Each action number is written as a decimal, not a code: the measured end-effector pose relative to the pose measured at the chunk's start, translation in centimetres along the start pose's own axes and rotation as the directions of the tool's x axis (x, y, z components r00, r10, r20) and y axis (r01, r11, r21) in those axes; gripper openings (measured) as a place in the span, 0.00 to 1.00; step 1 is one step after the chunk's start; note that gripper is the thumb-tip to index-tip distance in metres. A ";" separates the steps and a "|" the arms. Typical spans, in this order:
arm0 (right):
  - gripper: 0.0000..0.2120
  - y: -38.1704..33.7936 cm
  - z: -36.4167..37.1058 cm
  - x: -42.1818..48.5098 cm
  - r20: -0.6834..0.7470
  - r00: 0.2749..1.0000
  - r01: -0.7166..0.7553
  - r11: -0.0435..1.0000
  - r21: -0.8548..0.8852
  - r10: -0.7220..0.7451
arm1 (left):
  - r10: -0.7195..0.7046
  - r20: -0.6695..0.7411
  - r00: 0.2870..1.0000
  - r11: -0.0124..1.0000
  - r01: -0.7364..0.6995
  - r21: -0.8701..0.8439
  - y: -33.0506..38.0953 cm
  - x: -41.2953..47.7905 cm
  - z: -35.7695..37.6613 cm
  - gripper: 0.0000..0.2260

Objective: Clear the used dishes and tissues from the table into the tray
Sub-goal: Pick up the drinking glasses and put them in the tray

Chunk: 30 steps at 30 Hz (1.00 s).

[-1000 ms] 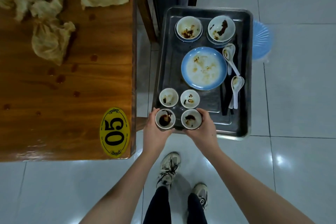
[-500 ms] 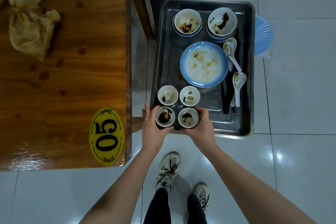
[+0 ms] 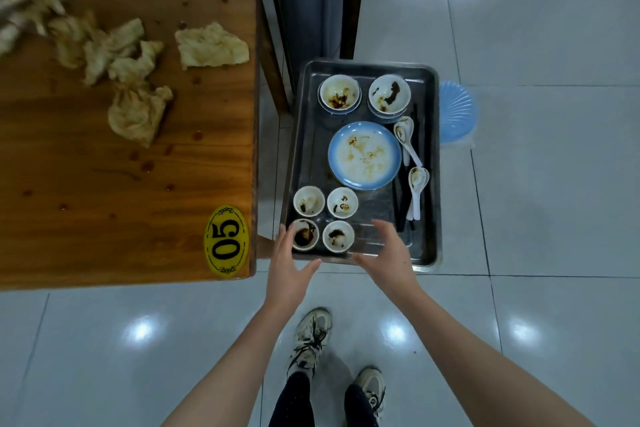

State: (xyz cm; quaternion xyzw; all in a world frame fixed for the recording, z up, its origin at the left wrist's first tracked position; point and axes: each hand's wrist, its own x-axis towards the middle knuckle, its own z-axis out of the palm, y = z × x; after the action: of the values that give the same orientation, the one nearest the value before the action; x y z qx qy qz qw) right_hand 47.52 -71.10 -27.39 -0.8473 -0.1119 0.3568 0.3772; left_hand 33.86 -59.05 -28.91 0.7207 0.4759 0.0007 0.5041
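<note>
A metal tray (image 3: pixel 426 253) stands right of the wooden table (image 3: pixel 104 201). In it are two dirty bowls (image 3: pixel 339 93), a blue plate (image 3: pixel 364 155), two white spoons (image 3: pixel 407 139), black chopsticks and several small sauce cups. The two nearest cups (image 3: pixel 304 234) (image 3: pixel 338 236) sit at the tray's front edge. My left hand (image 3: pixel 289 263) and my right hand (image 3: pixel 388 253) hover just before them, fingers spread, holding nothing. Crumpled used tissues (image 3: pixel 138 114) (image 3: pixel 211 47) lie on the table.
A yellow oval "05" sign (image 3: pixel 226 241) marks the table's near corner. A blue plastic stool (image 3: pixel 455 113) shows under the tray's right side. A dark post (image 3: pixel 311 0) stands behind the tray. White tiled floor and my two shoes lie below.
Both hands held one sauce cup each at the tray's front; the cups now stand in the tray and both hands have let go and drawn back, fingers spread.
</note>
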 end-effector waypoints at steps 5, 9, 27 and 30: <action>0.28 -3.5 -4.5 -3.0 -0.044 0.996 0.082 0.996 -0.031 -0.083 | 0.019 -0.002 1.000 0.995 -0.019 -0.101 5.0 -3.6 -1.4 0.26; 0.26 -6.2 -7.1 -6.6 -0.051 0.991 0.127 0.992 -0.002 -0.127 | 0.026 0.011 1.000 0.983 -0.024 -0.183 8.5 -6.9 -2.6 0.21; 0.22 -26.7 -9.2 -17.1 0.001 0.875 0.484 0.873 -0.054 -0.485 | 0.161 -0.362 0.918 0.953 -0.240 -0.184 16.1 -16.4 -26.0 0.16; 0.21 -30.4 -7.1 -17.9 0.001 0.842 0.540 0.841 -0.043 -0.540 | 0.169 -0.416 0.893 0.951 -0.258 -0.169 15.5 -16.1 -30.8 0.15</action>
State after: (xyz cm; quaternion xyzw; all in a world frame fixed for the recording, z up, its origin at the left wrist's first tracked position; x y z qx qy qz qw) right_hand 41.95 -62.27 7.02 -0.7912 -0.3510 0.2290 0.4453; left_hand 20.88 -48.36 5.22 0.6934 0.4825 0.2551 0.4703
